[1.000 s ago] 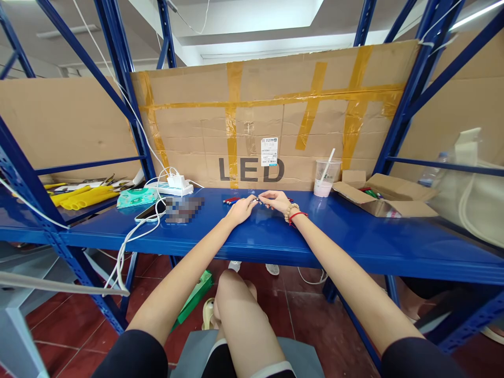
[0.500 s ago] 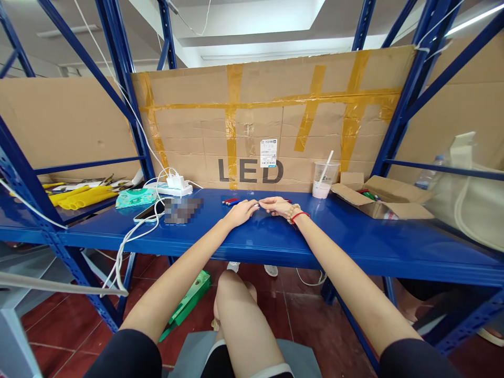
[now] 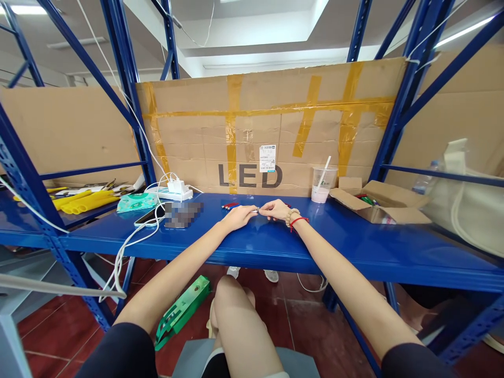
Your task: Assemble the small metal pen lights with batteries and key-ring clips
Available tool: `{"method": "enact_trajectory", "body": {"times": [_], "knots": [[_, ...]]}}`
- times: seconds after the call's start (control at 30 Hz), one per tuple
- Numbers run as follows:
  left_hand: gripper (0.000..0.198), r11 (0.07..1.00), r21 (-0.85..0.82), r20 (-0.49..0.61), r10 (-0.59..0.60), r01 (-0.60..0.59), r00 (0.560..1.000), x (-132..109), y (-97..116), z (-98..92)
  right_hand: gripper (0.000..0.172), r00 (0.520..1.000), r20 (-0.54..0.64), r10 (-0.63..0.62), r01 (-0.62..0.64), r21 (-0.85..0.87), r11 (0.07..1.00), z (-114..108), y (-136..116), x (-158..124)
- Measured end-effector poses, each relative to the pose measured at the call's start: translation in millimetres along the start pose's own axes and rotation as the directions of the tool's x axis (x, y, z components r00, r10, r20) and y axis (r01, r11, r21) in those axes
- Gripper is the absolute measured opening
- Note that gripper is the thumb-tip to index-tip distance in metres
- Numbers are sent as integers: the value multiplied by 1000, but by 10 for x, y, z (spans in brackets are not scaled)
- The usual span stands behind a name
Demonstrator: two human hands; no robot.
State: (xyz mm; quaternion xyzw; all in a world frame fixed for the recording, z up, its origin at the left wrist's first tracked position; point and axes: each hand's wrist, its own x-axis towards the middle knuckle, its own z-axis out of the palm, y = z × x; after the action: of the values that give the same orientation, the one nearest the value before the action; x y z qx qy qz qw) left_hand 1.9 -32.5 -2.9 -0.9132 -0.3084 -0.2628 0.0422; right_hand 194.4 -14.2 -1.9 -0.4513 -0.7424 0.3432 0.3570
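Note:
My left hand (image 3: 239,216) and my right hand (image 3: 276,209) meet at the middle of the blue shelf (image 3: 354,247), fingertips pinched together on a small silvery part (image 3: 258,211) held between them. It is too small to name. The right wrist wears a bead bracelet and a red string. Just behind the hands lie a few red and blue pen-like sticks (image 3: 229,206).
A taped cardboard sheet marked LED (image 3: 271,131) backs the shelf. A plastic cup with a straw (image 3: 323,184) and an open cardboard box (image 3: 380,202) stand to the right, a white bag (image 3: 468,205) farther right. A power strip (image 3: 173,191), phone (image 3: 147,216), white cables and yellow tubes (image 3: 84,199) lie left.
Both hands have drawn slightly toward me along the shelf, still pinched together on the small part. The camera has tilted a little, shifting the scene downward.

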Motion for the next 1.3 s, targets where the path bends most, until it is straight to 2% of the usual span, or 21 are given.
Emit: {"method": "enact_trajectory", "body": {"times": [0.17, 0.3, 0.43, 0.63, 1.0, 1.3], "knots": [[25, 995, -99, -36, 2, -6, 999, 32, -27, 54, 41, 998, -29, -52, 51, -17, 999, -1, -82, -32], [26, 997, -82, -52, -11, 6, 999, 22, 0, 57, 38, 998, -21, -65, 65, -17, 998, 12, -132, -50], [25, 997, -69, -8, -33, 32, 999, 21, 16, 35, 37, 996, 1, -85, 85, -8, 996, 13, -120, -31], [24, 995, 66, -1, -72, 72, 997, 59, -36, 41, 37, 998, -4, -57, 57, 72, 996, 16, -80, -4], [26, 994, -7, 54, -112, 113, 992, 51, -53, 51, 38, 996, -18, -88, 89, 58, 994, 15, -56, -14], [29, 983, 3, 48, -182, 182, 982, 38, -49, 48, 37, 996, -55, -64, 66, 38, 997, 40, -74, -31]]}}
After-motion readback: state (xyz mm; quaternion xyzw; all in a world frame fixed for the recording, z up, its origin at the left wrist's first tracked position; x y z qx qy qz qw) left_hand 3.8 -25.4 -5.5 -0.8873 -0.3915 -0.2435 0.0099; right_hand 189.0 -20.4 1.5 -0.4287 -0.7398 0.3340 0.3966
